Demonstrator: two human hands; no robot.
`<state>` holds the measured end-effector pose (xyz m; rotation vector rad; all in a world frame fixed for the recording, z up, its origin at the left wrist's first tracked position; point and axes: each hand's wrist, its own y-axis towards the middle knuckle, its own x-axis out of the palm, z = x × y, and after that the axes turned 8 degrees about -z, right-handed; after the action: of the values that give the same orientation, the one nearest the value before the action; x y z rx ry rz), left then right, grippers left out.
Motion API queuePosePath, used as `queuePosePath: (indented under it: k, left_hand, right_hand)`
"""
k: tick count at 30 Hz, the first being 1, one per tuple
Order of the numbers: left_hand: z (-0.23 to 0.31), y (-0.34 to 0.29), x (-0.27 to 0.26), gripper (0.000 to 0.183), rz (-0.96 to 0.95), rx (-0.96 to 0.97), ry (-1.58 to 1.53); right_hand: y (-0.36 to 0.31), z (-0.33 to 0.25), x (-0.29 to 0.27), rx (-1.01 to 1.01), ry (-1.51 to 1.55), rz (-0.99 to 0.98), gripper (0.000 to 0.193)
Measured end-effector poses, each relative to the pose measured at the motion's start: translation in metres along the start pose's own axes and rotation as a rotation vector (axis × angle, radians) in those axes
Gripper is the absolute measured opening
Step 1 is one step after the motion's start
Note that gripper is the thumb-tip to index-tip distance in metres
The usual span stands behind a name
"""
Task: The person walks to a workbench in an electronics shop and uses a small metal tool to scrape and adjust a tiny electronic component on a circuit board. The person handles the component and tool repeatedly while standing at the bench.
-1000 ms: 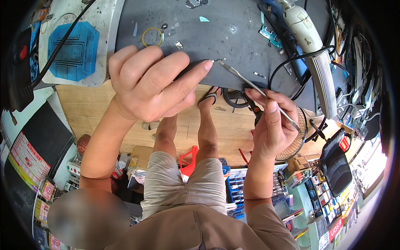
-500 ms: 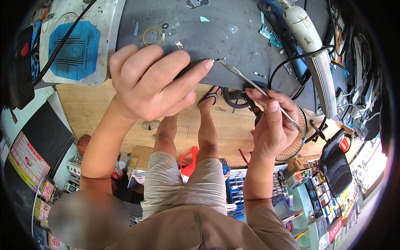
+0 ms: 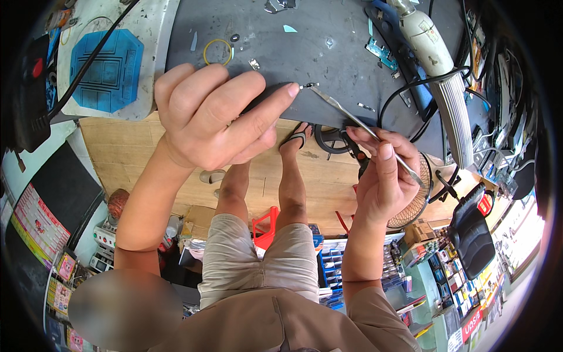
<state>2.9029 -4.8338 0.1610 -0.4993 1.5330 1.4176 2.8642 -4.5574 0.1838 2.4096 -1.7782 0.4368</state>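
Metal pry tool [image 3: 352, 117] grasped between thumb and fingers of right hand [image 3: 382, 176], slanting up-left, tip just beside small silvery-dark part [image 3: 309, 85]; contact I cannot tell. I see that part on grey table [image 3: 311, 58], near edge closest to wearer. Left hand [image 3: 214, 117] puts index fingertip at part's left end, other fingers curled; whether thumb pinches, I cannot tell. Yellow rubber band [image 3: 205, 54] beyond left knuckles; blue pad [image 3: 120, 73] farther left; white ribbed handle [image 3: 453, 114] off to right.
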Motion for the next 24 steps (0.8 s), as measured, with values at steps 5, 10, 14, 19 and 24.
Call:
queuePosePath:
  k: [5, 10, 14, 19, 24]
  left_hand:
    - [0.000, 0.000, -0.001, 0.043, -0.003, 0.001, -0.005]
    - [0.002, 0.004, -0.003, 0.042, -0.016, -0.009, -0.016]
    - [-0.003, 0.007, -0.003, 0.035, -0.015, -0.042, -0.102]
    - [0.004, 0.026, -0.014, 0.029, -0.124, -0.238, -0.245]
    - [0.007, 0.035, -0.018, 0.027, -0.191, -0.273, -0.292]
  right_hand:
    - [0.000, 0.000, 0.000, -0.002, -0.009, -0.002, 0.015]
    - [0.001, 0.000, 0.000, 0.002, -0.024, 0.011, 0.015]
    - [0.003, 0.000, -0.006, -0.037, -0.026, -0.037, 0.021]
    - [0.005, -0.002, -0.002, -0.025, -0.034, 0.014, 0.016]
    - [0.007, -0.002, -0.003, -0.007, 0.011, 0.016, 0.017]
